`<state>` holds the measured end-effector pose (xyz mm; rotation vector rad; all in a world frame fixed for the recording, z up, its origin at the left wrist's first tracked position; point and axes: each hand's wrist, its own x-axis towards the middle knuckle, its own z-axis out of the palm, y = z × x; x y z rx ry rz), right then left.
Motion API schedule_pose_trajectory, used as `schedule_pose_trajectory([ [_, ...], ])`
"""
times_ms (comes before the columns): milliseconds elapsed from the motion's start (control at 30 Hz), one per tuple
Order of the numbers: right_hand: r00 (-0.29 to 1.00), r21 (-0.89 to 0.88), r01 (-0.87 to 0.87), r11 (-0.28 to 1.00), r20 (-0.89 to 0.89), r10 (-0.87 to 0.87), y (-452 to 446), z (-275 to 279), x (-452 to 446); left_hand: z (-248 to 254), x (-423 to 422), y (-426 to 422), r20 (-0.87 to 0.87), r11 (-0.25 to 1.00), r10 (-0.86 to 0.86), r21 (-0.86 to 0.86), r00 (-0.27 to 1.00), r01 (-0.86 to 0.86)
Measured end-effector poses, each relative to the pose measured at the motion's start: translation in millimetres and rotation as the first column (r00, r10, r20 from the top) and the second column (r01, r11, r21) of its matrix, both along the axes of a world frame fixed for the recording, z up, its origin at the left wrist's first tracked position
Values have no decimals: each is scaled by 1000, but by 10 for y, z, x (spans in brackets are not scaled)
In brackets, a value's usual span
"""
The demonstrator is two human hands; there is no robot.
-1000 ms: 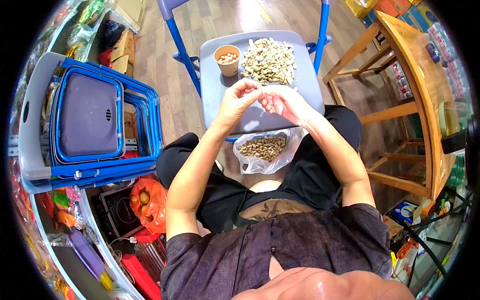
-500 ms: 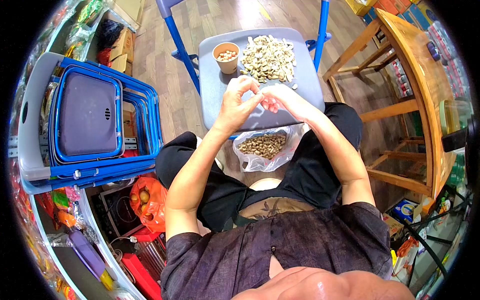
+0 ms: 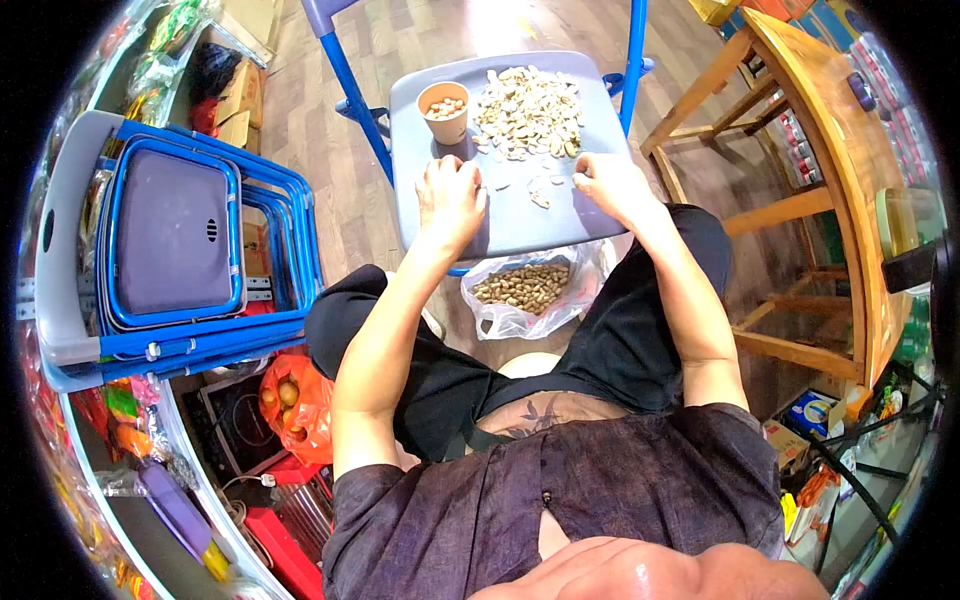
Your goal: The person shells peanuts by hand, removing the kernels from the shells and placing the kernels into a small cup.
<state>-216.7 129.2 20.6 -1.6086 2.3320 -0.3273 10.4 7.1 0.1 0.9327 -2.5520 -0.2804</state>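
A grey folding chair seat point(image 3: 512, 232) lies in front of me, bearing a paper cup point(image 3: 447, 126) of shelled peanuts and a pile of empty peanut shells point(image 3: 530, 112). My left hand point(image 3: 450, 197) rests over the seat's left part, just below the cup, its fingers curled inward; what they hold, if anything, is hidden. At the seat's right side, my right hand point(image 3: 608, 186) is closed in a pinch, its contents too small to make out. A few loose shell pieces point(image 3: 541, 192) lie between both hands. Beneath the seat's near edge sits a plastic bag point(image 3: 497, 322) of unshelled peanuts point(image 3: 524, 288).
Stacked folding chairs point(image 3: 175, 225) stand on the left. A wooden table point(image 3: 835, 150) is on the right. Near my left knee is an orange bag point(image 3: 312, 425) of round produce beside an induction cooker point(image 3: 232, 420). Packed shelves line the left edge.
My hands were together above the seat's near part; now they are apart, left hand to the left and right hand to the right. Loose shell pieces now lie between them.
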Motion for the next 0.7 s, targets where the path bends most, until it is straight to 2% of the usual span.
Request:
schedule_pose_trajectory([
  [100, 999, 36, -38, 999, 1, 38, 31, -4, 45, -72, -109, 53, -99, 993, -92, -79, 991, 85],
  [200, 999, 51, -37, 998, 1, 37, 66, 32, 32, -111, -266, 171, -106, 975, -210, -93, 972, 201],
  [400, 1000, 26, -22, 999, -3, 22, 139, 67, 27, -222, -585, 236, -150, 977, -201, -99, 968, 187],
  [467, 1000, 13, -25, 1000, 11, 25, 165, 82, 28, -237, -657, 213, -116, 978, -205, 4, 972, 207],
  [667, 1000, 34, 6, 999, 28, -7, 212, 144, -32, -174, -768, 105, -123, 985, -173, -32, 977, 170],
  [700, 1000, 62, 0, 998, 26, -2, 221, 155, -45, -131, -781, 106, -84, 986, -163, 26, 983, 166],
])
